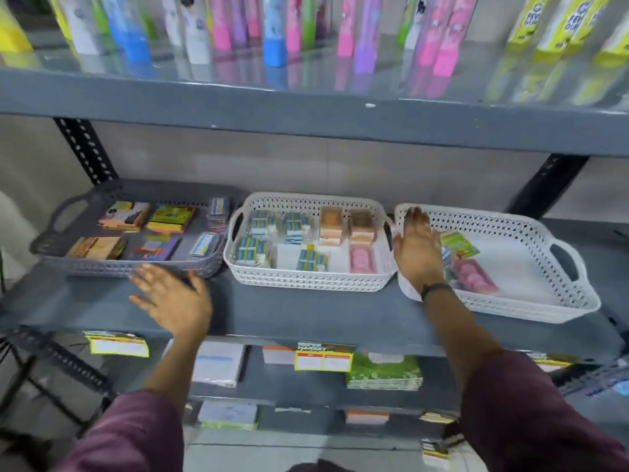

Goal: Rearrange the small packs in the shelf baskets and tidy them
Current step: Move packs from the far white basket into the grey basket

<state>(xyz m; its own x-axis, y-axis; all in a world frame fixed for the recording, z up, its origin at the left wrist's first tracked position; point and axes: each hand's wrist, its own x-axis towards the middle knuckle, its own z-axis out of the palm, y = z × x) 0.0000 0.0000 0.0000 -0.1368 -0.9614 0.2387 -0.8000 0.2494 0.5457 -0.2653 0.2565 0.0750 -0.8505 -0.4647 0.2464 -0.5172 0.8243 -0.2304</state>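
Three baskets stand in a row on the grey middle shelf [306, 311]. The grey basket [102, 267] on the left holds several flat colourful packs. The middle white basket [306, 281] holds blue-green packs [253, 248], tan packs [331, 224] and a pink pack [362, 260]. The right white basket [531, 301] is tilted and holds a green pack [459, 245] and a pink pack [474, 275] at its left end. My left hand [173, 298] hovers open just in front of the grey basket. My right hand [418, 247] lies open over the right basket's left rim, holding nothing.
The shelf above carries upright pink, blue, white and yellow packages [275, 32]. Lower shelves hold notepads [218, 364] and a green pack [384, 371]. Yellow price tags [323, 357] hang on the shelf's front edge. Black slotted uprights [85, 148] stand at the rear corners.
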